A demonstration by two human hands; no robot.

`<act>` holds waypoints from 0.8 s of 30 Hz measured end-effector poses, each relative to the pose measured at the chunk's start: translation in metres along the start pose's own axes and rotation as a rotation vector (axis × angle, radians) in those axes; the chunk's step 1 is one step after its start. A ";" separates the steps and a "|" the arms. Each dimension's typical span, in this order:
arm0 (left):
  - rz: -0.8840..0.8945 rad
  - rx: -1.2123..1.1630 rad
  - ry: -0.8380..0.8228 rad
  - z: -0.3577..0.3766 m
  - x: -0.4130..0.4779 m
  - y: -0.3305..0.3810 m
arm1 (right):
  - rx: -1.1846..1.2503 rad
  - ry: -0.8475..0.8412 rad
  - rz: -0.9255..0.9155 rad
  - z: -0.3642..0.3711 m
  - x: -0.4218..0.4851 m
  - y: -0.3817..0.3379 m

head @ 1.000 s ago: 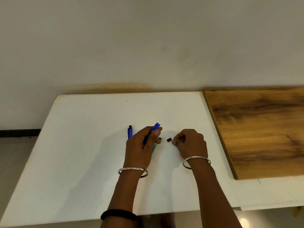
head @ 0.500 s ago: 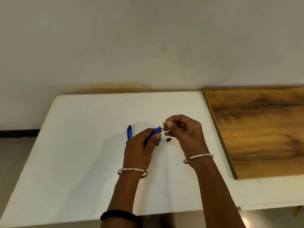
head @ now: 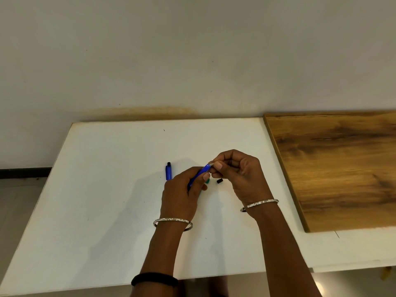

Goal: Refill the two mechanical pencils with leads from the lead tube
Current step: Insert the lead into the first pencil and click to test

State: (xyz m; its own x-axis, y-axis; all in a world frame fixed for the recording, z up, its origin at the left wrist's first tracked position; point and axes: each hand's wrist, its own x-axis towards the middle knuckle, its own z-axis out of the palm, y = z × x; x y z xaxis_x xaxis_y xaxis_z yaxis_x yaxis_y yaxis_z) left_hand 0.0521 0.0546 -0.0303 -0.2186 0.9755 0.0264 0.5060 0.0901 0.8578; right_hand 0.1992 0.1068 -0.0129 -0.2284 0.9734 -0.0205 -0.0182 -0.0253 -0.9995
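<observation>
My left hand point(head: 180, 196) grips a blue mechanical pencil point(head: 200, 173), tilted with its back end up and to the right. My right hand point(head: 237, 174) pinches the small whitish piece point(head: 211, 164) at that back end with thumb and fingertips. A small black cap point(head: 219, 181) lies on the white table point(head: 107, 189) just below my right fingers. A green pencil point(head: 207, 181) shows only as a tip beside my left hand; the rest is hidden. A short blue lead tube point(head: 168, 172) with a black cap lies to the left of my left hand.
A wooden board point(head: 338, 168) lies on the table's right part, its edge close to my right wrist. A wall point(head: 192, 61) stands right behind the table. Both wrists carry metal bangles.
My right hand rose from the table beside the black cap and moved left to the blue pencil's back end, where it now pinches. My left hand tilted the pencil slightly toward it.
</observation>
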 end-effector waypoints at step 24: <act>0.013 -0.030 -0.024 -0.001 -0.001 0.002 | -0.013 -0.082 0.039 -0.003 -0.003 -0.005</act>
State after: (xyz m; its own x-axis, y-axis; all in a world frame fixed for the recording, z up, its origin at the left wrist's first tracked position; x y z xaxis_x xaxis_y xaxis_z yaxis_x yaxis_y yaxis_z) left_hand 0.0524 0.0535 -0.0284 -0.1916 0.9812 0.0252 0.4837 0.0720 0.8723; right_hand 0.2030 0.1051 -0.0075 -0.3077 0.9497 -0.0581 0.0053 -0.0594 -0.9982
